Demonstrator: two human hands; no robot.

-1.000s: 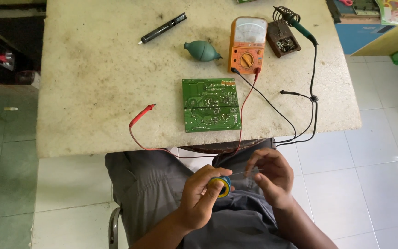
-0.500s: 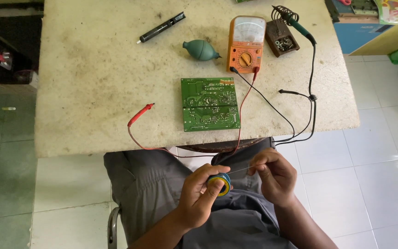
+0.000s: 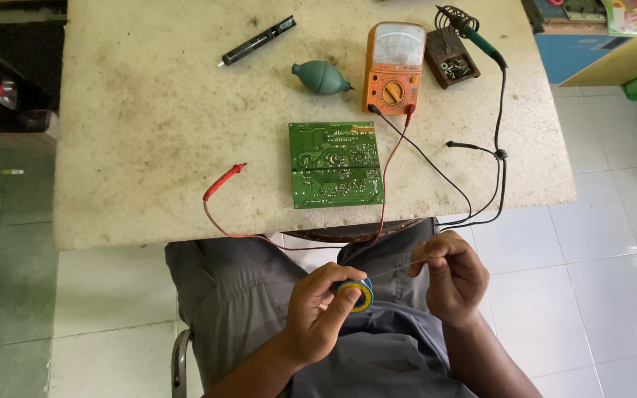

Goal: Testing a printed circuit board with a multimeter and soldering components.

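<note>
Gripping the solder spool (image 3: 355, 293) in my left hand (image 3: 318, 313) over my lap, my right hand (image 3: 451, 276) pinches its wire at three o'clock; the green circuit board (image 3: 335, 163) lies on the counter (image 3: 149, 110) at twelve.

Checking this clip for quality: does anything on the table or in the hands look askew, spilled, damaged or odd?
Nothing is spilled or broken. The table is stained and scuffed. The red probe lies loose, its lead trailing off the front edge. The left hand holds a solder spool; the right hand pinches its wire.
</note>
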